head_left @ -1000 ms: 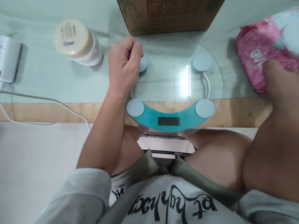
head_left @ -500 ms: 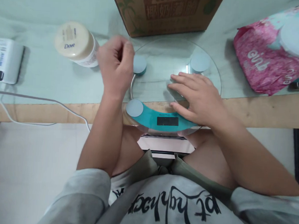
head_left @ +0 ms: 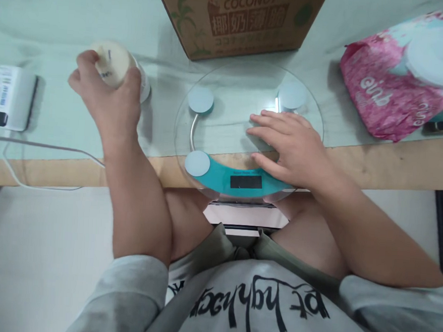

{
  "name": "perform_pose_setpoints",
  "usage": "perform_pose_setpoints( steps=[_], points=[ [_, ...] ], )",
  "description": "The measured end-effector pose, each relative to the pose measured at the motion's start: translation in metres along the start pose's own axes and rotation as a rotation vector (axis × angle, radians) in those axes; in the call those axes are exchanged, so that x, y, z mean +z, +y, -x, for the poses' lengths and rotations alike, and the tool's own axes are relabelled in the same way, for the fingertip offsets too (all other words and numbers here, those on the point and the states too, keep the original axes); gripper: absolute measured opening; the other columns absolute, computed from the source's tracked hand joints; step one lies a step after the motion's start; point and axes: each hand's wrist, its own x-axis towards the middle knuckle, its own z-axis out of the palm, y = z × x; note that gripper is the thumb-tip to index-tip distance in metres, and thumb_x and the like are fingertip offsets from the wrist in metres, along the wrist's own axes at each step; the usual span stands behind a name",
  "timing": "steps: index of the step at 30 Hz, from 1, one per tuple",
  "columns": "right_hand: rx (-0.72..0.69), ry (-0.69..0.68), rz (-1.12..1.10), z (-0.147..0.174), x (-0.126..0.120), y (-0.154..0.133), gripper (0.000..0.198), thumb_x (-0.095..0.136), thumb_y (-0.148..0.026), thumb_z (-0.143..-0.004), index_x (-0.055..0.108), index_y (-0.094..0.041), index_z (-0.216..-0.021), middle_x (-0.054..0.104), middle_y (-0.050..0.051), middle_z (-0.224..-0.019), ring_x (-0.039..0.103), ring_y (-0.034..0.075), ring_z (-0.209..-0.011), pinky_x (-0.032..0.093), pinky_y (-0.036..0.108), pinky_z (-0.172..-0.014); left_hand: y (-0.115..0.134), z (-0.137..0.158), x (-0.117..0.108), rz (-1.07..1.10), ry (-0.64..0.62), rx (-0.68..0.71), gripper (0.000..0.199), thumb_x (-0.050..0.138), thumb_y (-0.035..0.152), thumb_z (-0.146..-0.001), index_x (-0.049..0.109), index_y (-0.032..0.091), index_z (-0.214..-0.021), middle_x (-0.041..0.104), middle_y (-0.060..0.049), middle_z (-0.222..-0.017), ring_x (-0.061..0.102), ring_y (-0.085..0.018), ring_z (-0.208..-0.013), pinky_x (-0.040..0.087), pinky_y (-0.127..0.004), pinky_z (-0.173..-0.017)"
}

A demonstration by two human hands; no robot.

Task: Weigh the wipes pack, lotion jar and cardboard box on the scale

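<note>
My left hand reaches over the cream-lidded Dove jar, with the thumb at the lid's right side and the fingers curled around its left. The jar stands upright on the green cloth, its lid partly covered by my fingers. My right hand lies flat with fingers spread on the round glass bathroom scale. The scale has a teal panel with a dark, blank display, and its near rim juts past the table's front edge.
A cardboard coconut box stands behind the scale. To the right sits a pink wipes pack with a pale lid, partly over a dark object. A white power bank with a cable lies at far left. The wooden table edge runs in front.
My left hand has moved left from beside the scale onto the jar's lid, its fist opening around it. My right hand stays on the scale. The view has shifted slightly.
</note>
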Motion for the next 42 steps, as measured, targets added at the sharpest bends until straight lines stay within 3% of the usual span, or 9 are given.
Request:
perform_pose_setpoints(
  steps=[5, 10, 18, 23, 27, 30, 32, 35, 42],
  points=[
    [-0.017, 0.016, -0.001, 0.001, -0.002, -0.002, 0.054, 0.055, -0.053, -0.117, 0.076, -0.024, -0.158, 0.065, 0.011, -0.174, 0.064, 0.037, -0.169, 0.058, 0.065, -0.138, -0.033, -0.025, 0.017, -0.295, 0.084, -0.052, 0.107, 0.097, -0.005, -0.064, 0.038, 0.023, -0.149, 0.05, -0.014, -0.164, 0.042, -0.036, -0.166, 0.024, -0.049, -0.156],
    [0.11, 0.139, -0.235, 0.002, -0.004, 0.0, 0.066, 0.061, -0.06, -0.115, 0.065, -0.022, -0.17, 0.066, 0.013, -0.173, 0.067, 0.034, -0.163, 0.061, 0.062, -0.14, -0.059, -0.035, -0.006, -0.016, -0.018, 0.417, 0.134, 0.114, 0.056, -0.069, 0.035, 0.026, -0.173, 0.039, -0.007, -0.184, 0.048, -0.033, -0.16, 0.043, -0.047, -0.148],
    [0.253, 0.379, -0.583, 0.001, -0.001, 0.009, 0.066, 0.043, -0.075, -0.122, 0.061, -0.026, -0.162, 0.065, 0.008, -0.173, 0.066, 0.022, -0.166, 0.06, 0.048, -0.148, 0.056, 0.067, 0.032, 0.362, -0.579, 0.921, 0.161, 0.095, 0.114, -0.05, 0.053, 0.028, -0.178, 0.062, -0.015, -0.17, 0.067, -0.04, -0.148, 0.064, -0.053, -0.131],
    [0.246, 0.448, -0.663, 0.0, 0.009, 0.011, 0.06, 0.045, -0.077, -0.12, 0.063, -0.033, -0.158, 0.066, 0.005, -0.17, 0.067, 0.023, -0.164, 0.059, 0.049, -0.149, 0.099, 0.124, 0.04, 0.221, -0.837, 0.913, 0.113, 0.087, 0.096, -0.089, 0.049, 0.044, -0.181, 0.069, -0.015, -0.171, 0.073, -0.041, -0.152, 0.063, -0.057, -0.133],
    [0.22, 0.435, -0.64, -0.001, 0.009, 0.011, 0.065, 0.044, -0.078, -0.122, 0.063, -0.027, -0.159, 0.067, 0.006, -0.167, 0.069, 0.023, -0.161, 0.061, 0.051, -0.145, 0.091, 0.116, 0.038, 0.328, -0.943, 0.722, 0.12, 0.081, 0.108, -0.082, 0.049, 0.04, -0.176, 0.064, -0.016, -0.174, 0.062, -0.042, -0.166, 0.059, -0.056, -0.136],
    [0.228, 0.446, -0.625, -0.002, 0.008, 0.011, 0.07, 0.044, -0.08, -0.121, 0.063, -0.024, -0.158, 0.068, 0.008, -0.165, 0.07, 0.024, -0.159, 0.061, 0.053, -0.144, 0.064, 0.094, 0.049, 0.434, -0.782, 0.536, 0.095, 0.073, 0.112, -0.084, 0.066, 0.032, -0.135, 0.076, -0.008, -0.125, 0.077, -0.027, -0.122, 0.067, -0.04, -0.095],
    [0.237, 0.455, -0.618, -0.002, 0.009, 0.011, 0.067, 0.044, -0.079, -0.121, 0.064, -0.026, -0.157, 0.069, 0.008, -0.163, 0.07, 0.024, -0.157, 0.061, 0.051, -0.143, 0.046, 0.082, 0.06, 0.448, -0.645, 0.483, 0.077, 0.07, 0.1, -0.1, 0.057, 0.025, -0.096, 0.055, 0.001, -0.081, 0.054, -0.013, -0.073, 0.045, -0.035, -0.065],
    [0.239, 0.447, -0.591, -0.001, 0.008, 0.013, 0.063, 0.044, -0.079, -0.121, 0.064, -0.031, -0.157, 0.07, 0.006, -0.161, 0.071, 0.024, -0.154, 0.063, 0.048, -0.139, 0.034, 0.08, 0.069, 0.369, -0.641, 0.412, 0.079, 0.076, 0.078, -0.112, 0.036, 0.022, -0.074, 0.027, 0.002, -0.067, 0.029, -0.011, -0.064, 0.026, -0.038, -0.061],
    [0.207, 0.444, -0.532, 0.0, 0.007, 0.013, 0.056, 0.042, -0.071, -0.124, 0.065, -0.032, -0.158, 0.072, 0.003, -0.159, 0.073, 0.021, -0.153, 0.065, 0.045, -0.138, 0.051, 0.094, 0.066, 0.262, -0.644, 0.336, 0.07, 0.084, 0.053, -0.11, 0.038, 0.021, -0.069, 0.03, 0.001, -0.066, 0.041, -0.015, -0.067, 0.031, -0.04, -0.069]
  ],
)
